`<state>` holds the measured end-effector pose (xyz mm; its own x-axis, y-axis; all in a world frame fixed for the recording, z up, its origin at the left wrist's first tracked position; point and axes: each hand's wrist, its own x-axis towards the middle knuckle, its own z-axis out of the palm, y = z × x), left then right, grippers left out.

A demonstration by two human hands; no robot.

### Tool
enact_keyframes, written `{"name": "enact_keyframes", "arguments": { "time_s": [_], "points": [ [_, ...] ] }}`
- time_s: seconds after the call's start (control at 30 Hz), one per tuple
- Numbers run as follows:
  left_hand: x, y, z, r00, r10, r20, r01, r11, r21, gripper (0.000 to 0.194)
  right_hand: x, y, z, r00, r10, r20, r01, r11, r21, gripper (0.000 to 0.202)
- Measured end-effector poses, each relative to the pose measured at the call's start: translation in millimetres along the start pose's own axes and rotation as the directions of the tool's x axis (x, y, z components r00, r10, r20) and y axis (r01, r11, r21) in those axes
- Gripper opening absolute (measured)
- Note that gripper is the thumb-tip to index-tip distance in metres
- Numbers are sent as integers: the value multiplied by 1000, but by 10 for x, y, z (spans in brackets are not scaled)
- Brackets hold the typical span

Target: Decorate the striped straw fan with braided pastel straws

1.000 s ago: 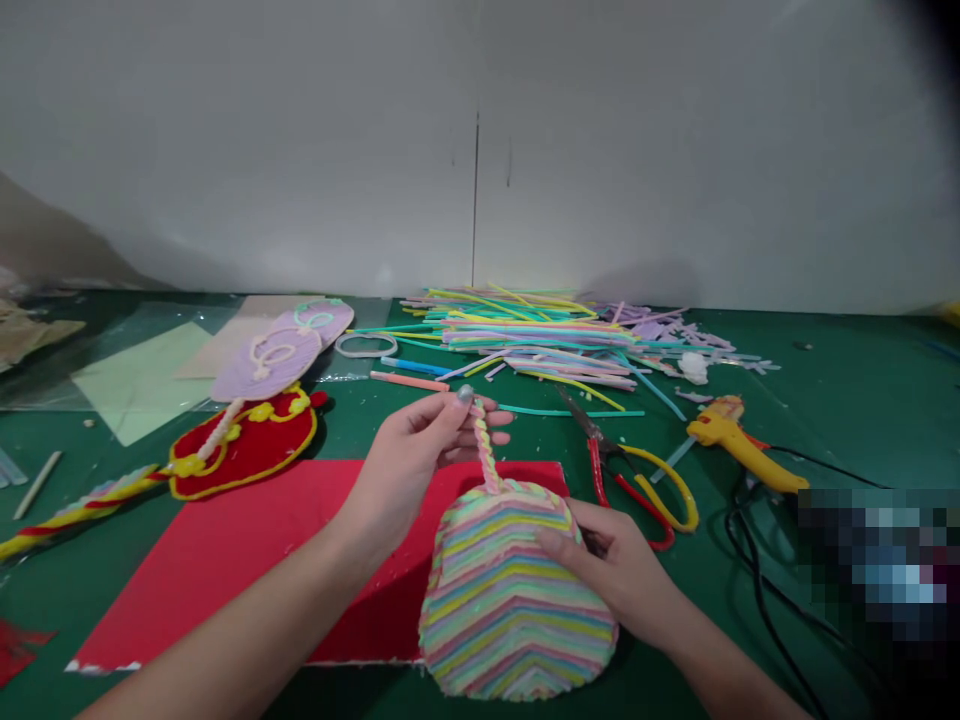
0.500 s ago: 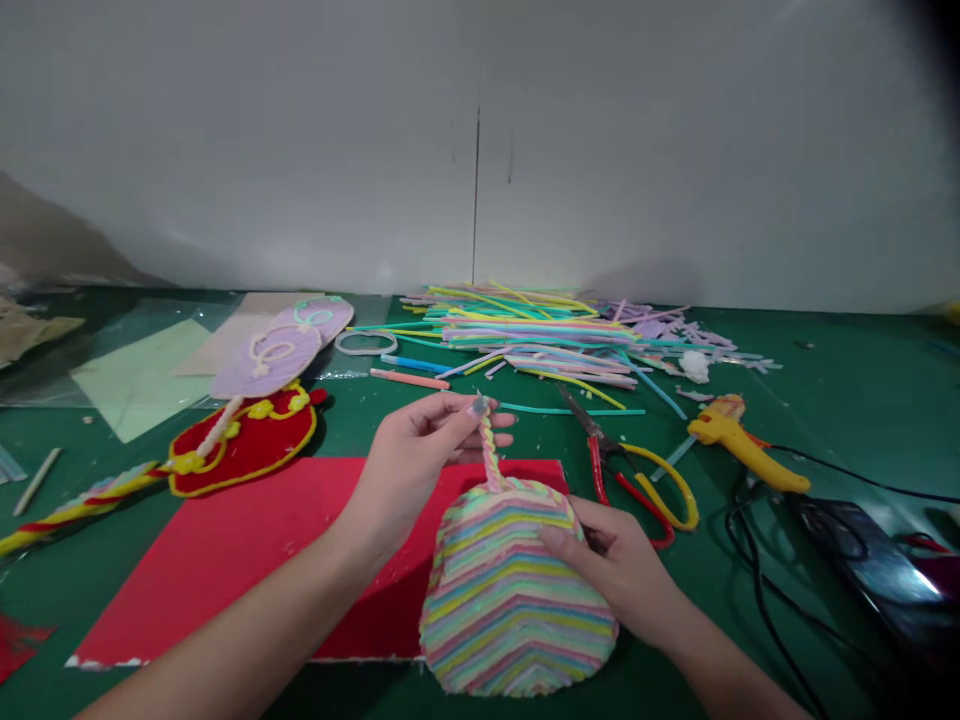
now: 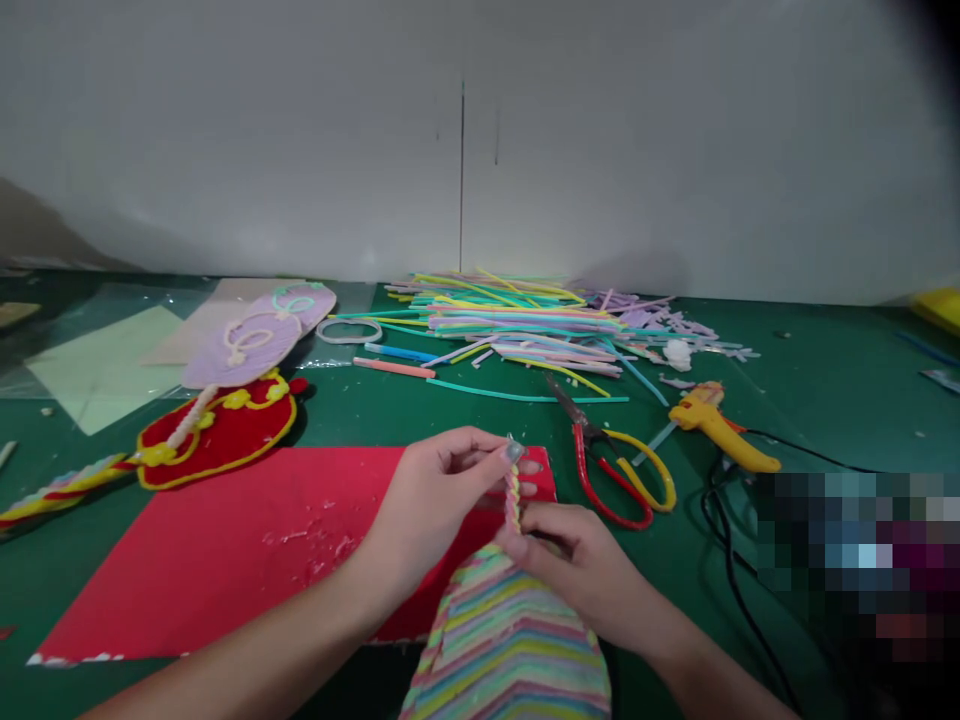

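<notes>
A rounded piece striped in pastel pink, yellow, green and blue [image 3: 517, 640] hangs low in the head view, its lower edge cut off by the frame. From its top rises a short twisted pink and yellow stem [image 3: 512, 498]. My left hand [image 3: 442, 485] pinches the stem's upper end between thumb and fingertips. My right hand [image 3: 581, 565] is closed on the base of the stem, where it meets the striped piece. Beneath my left hand and forearm lies a red sheet [image 3: 225, 545] with clear glue-like bits on it.
Pastel pipe cleaners [image 3: 517, 320] lie along the back. Scissors [image 3: 600, 440] with red and yellow handles and a yellow glue gun [image 3: 716, 425] with a black cord are at right. Purple ovals [image 3: 247, 345] and a red, yellow-edged piece [image 3: 247, 425] lie at left.
My right hand has moved from the striped piece's right edge up to the stem's base. The piece sits lower in view. My left hand still pinches the stem's end, slightly lower and further right.
</notes>
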<state>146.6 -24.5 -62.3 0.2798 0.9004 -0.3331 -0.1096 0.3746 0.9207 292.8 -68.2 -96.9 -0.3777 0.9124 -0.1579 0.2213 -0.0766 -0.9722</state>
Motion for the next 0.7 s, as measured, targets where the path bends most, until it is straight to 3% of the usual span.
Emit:
{"name": "enact_keyframes", "arguments": {
  "time_s": [0.17, 0.4, 0.7],
  "points": [
    [26, -42, -12, 997, 69, -44, -65, 994, 85, 16, -1, 20, 40, 995, -24, -97, 20, 999, -45, 31],
    [44, -106, -17, 999, 36, 11, -36, 999, 18, 18, -8, 47, 64, 995, -9, -103, 4, 999, -46, 31],
    [87, -166, -78, 975, -36, 221, 89, 968, -234, 23, -14, 44, 25, 995, -16, -95, 12, 999, -39, 31]
  ]
}}
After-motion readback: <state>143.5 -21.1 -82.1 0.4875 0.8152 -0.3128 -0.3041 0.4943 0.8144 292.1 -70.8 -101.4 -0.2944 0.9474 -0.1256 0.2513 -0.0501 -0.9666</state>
